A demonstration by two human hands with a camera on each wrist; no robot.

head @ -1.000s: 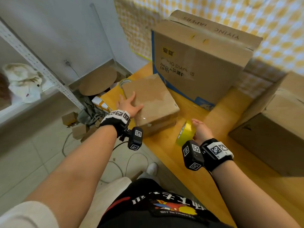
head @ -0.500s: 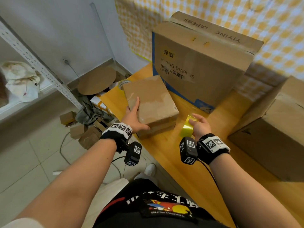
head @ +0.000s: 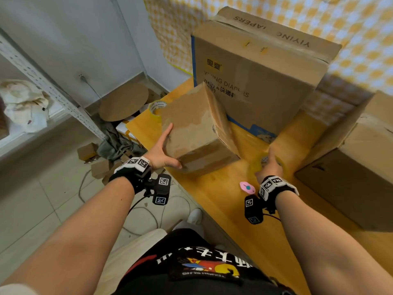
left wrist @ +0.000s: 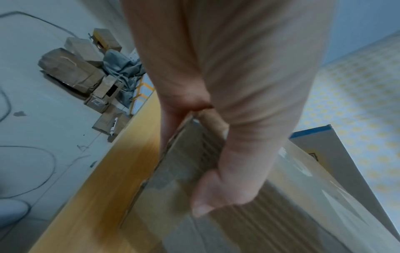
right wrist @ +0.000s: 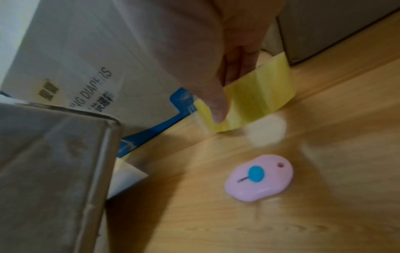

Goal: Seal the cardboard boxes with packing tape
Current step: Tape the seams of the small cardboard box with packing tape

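Nearest on the wooden bench [head: 214, 201] lies a small pink cutter [head: 247, 187] with a blue button, just beside the right wrist. A little farther, the right hand [head: 269, 167] is at the yellow tape roll [right wrist: 255, 101], which rests on the bench. In the right wrist view the thumb lies on the outer side of the roll and the other fingers [right wrist: 240, 66] reach down behind it, so the hand seems to grasp the roll, though the picture is blurred.

To the left, the left hand [head: 161, 154] holds the small cardboard box [head: 197, 128] at its near left corner: the thumb presses the near face and the straight fingers lie along the left side. The box is tilted, its right lower edge on the bench and its left side raised. Clear tape shines on its faces.

Behind this box a second tape roll [head: 157, 107] lies near the bench corner. Farther back stands a large diaper box [head: 265, 81], and at the right another big brown box [head: 357, 167]. On the floor at the left are small cartons [head: 100, 165] and a grey cloth [head: 114, 141].
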